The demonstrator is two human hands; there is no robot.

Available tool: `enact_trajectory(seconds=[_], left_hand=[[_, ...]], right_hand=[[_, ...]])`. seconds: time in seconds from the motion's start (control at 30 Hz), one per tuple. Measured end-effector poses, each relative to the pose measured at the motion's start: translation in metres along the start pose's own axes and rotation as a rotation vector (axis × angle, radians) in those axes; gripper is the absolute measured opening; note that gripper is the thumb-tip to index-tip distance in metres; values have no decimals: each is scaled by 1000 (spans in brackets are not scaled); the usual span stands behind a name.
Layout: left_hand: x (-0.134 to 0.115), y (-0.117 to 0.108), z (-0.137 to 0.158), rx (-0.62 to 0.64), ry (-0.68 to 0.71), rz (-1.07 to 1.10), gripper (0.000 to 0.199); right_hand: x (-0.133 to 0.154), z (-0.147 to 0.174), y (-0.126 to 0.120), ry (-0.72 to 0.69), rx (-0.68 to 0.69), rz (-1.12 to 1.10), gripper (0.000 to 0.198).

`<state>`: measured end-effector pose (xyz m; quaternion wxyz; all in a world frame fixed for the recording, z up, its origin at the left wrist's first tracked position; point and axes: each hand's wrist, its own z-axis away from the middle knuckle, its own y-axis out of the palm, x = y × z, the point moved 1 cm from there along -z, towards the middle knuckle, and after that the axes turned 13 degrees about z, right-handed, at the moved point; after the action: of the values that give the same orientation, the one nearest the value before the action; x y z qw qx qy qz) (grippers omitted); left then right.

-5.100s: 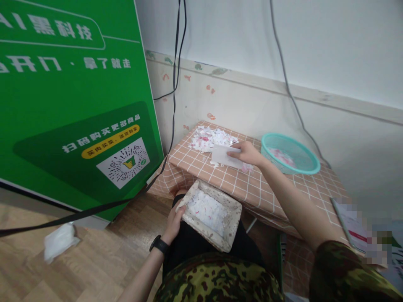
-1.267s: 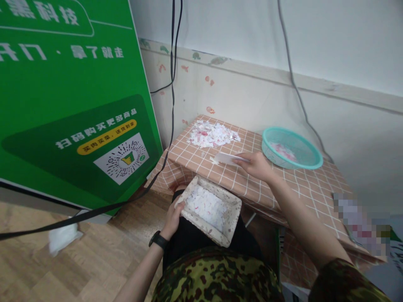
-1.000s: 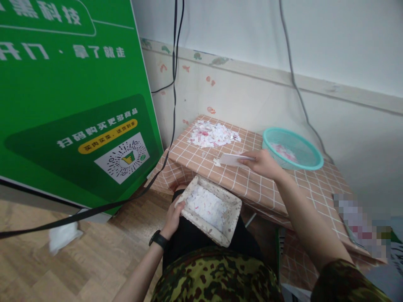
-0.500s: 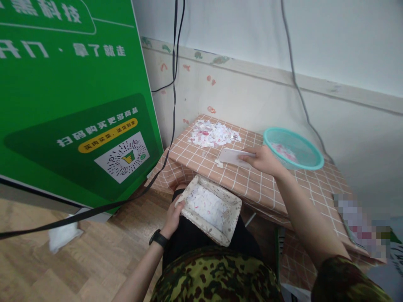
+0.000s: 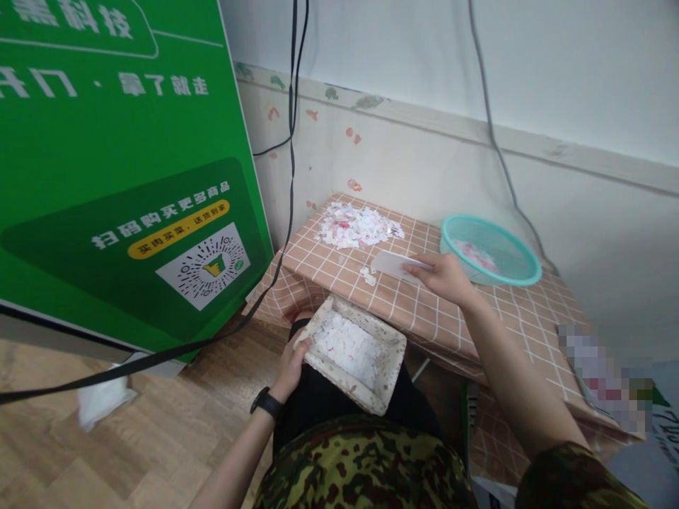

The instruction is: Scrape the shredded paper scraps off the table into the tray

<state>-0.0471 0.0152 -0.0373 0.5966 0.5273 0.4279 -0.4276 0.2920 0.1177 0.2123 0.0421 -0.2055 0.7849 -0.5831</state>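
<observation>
My left hand (image 5: 293,362) grips the left rim of a pale, speckled rectangular basket (image 5: 390,375), which rests tilted on my lap below the table edge. White paper scraps (image 5: 347,345) with a few red bits lie inside it. Over the table, my right hand (image 5: 443,277) is closed on a flat white card (image 5: 393,264), thumb on top. A few loose scraps (image 5: 368,276) lie on the tablecloth just left of the card. Farther back is a larger heap of white and pink paper scraps (image 5: 356,225).
A turquoise mesh basket (image 5: 493,247) holding pinkish scraps stands on the checked tablecloth (image 5: 424,311), right of my right hand. A green cabinet (image 5: 117,141) rises at left. A black cable (image 5: 291,191) hangs in front of the table. A white bag (image 5: 103,401) lies on the floor.
My right hand and the card have shifted slightly, and the card is now a little apart from the few loose scraps. My left hand and the basket stay put.
</observation>
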Motion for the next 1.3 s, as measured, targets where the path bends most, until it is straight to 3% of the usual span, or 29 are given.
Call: enact_trajectory(seconds=[0.33,0.5,0.77,1.0,1.17,1.3], left_hand=[[-6,3,2,-48,-19,-9,56],[-10,6,2,-52,-45,22,59],[-10,6,4,-89,-75,58,56],[-8,5,3,-96,-97,90,54],[-4,4,5,-101,-149,128,56],[-8,4,4,-73,-211,161,57]], right_hand=[[13,16,19,3,-55,93,31],[16,19,26,19,-158,113,29],[28,38,37,-21,-159,118,28],[32,41,45,60,-215,230,31],[44,48,40,-32,-147,152,32],[47,55,39,-49,-174,57,30]])
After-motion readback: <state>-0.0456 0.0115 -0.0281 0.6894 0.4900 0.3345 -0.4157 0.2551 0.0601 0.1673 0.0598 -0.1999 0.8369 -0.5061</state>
